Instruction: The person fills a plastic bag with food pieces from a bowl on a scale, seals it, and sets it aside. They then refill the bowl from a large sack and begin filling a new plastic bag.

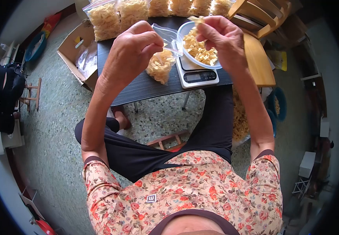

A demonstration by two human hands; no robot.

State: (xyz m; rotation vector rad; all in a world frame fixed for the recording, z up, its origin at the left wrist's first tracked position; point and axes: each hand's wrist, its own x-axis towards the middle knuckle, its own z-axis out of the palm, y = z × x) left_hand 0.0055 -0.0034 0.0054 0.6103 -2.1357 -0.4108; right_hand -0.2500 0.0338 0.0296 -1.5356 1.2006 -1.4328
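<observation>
My left hand (132,51) is closed on the upper edge of a clear zip bag (161,67), which is partly filled with pale yellow dried pieces. To its right, a white bowl (210,66) holds more of these loose pieces and rests on a white digital scale (201,80). Above the bowl, my right hand (226,39) pinches a few dried pieces (196,18) between thumb and fingers. The scale's display is too small to read.
Several filled bags (134,13) line the back of the dark table (138,88). An open cardboard box (69,51) stands left, a wooden chair (259,58) right. Below the chair lie a heap of dried pieces (240,121) and blue basins (281,102).
</observation>
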